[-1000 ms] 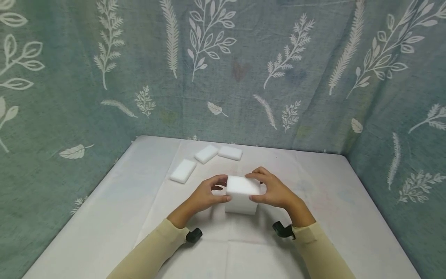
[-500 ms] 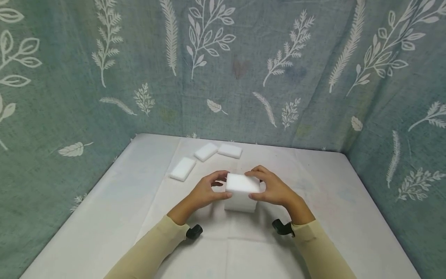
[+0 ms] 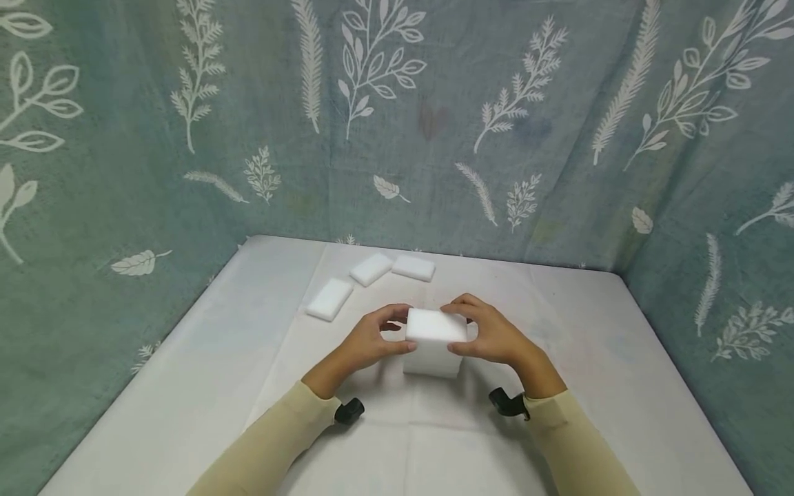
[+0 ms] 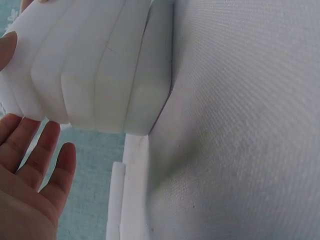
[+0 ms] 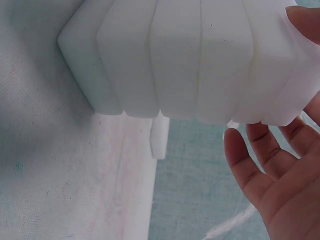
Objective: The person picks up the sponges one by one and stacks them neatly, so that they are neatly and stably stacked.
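A neat upright stack of several white sponge blocks [image 3: 431,359] stands on the white table cloth, with the top sponge [image 3: 436,324] seen from above. From the left side my left hand [image 3: 366,341] holds the upper part of the stack, thumb in front and fingers behind. My right hand [image 3: 493,336] grips the same upper part from the right, its thumb on the front face. Both wrist views show the layers of the stack [image 4: 82,70] pressed closely together, tilted by the camera angle. Fingertips touch the edges of the upper sponges; the lower ones are untouched.
Three loose white sponges lie flat behind the stack: one to the left [image 3: 330,300], one farther back [image 3: 371,269] and one beside that [image 3: 413,268]. A green leaf-patterned cloth [image 3: 397,138] hangs around the table's back and sides.
The head view shifts slightly. Both hands keep their hold on the upper stack, and the stack and loose sponges stay in place.
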### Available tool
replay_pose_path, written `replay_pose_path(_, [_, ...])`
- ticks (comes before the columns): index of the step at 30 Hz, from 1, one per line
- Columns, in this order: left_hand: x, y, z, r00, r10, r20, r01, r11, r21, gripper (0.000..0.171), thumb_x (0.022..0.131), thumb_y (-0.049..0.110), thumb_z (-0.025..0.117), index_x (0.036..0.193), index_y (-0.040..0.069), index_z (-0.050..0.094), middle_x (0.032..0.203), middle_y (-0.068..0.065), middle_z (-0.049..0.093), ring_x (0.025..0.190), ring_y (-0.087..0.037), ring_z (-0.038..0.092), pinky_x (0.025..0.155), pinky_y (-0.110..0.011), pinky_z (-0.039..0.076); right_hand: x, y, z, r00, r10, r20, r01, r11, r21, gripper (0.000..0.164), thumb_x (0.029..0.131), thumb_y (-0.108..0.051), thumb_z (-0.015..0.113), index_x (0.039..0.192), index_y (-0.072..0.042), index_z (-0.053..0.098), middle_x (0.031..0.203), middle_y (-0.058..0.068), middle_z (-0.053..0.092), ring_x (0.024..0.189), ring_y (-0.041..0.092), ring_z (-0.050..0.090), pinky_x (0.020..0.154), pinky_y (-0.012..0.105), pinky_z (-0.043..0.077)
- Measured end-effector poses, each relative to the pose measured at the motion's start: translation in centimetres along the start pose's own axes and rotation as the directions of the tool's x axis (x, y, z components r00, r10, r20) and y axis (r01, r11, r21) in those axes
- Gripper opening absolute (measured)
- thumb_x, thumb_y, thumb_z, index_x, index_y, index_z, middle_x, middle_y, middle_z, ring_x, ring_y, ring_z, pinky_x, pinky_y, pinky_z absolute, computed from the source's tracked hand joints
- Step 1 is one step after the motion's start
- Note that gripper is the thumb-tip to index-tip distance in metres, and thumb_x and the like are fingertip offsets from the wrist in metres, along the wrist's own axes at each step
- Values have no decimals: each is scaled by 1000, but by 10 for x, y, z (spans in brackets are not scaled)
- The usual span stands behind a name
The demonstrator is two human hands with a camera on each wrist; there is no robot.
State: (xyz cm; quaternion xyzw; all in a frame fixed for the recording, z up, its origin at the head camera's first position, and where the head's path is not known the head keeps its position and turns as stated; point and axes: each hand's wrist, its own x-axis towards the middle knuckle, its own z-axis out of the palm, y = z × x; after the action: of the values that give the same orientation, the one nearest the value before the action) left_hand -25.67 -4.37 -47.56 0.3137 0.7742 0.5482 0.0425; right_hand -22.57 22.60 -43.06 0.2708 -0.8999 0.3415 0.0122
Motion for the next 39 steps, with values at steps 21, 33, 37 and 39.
replay_pose_path(21, [-3,-2,-3,999,8,-42,-9,1000,-24,63,73,21,87,127,8,58,117,-2,63,110,-18,58,95,-44,48,22,32,-8,994,-99,-47,106,976,189,39,94,-26,65,130,-12,61,116,3,60,101,18,58,89,43,51])
replay_pose_path(33, [4,-2,-2,1000,-16,-8,16,999,-39,63,73,22,87,128,11,58,119,0,63,109,-17,58,95,-41,48,65,64,-17,994,109,-28,-103,981,163,44,94,-34,65,130,-9,60,123,15,59,107,27,56,92,47,49])
replay_pose_path(37, [0,-4,-2,999,-34,1,34,999,-38,64,73,24,87,129,12,57,120,0,62,110,-17,57,96,-39,47,80,71,-13,987,161,-21,-157,980,125,45,92,-36,68,128,-11,62,123,14,59,106,24,57,92,44,49])
replay_pose_path(39, [-2,-4,-2,999,-38,1,38,999,-38,64,73,24,87,129,12,57,120,0,62,110,-16,57,96,-40,47,88,75,-10,982,188,-19,-185,978,99,47,90,-38,70,128,-11,62,123,11,60,108,24,56,92,44,48])
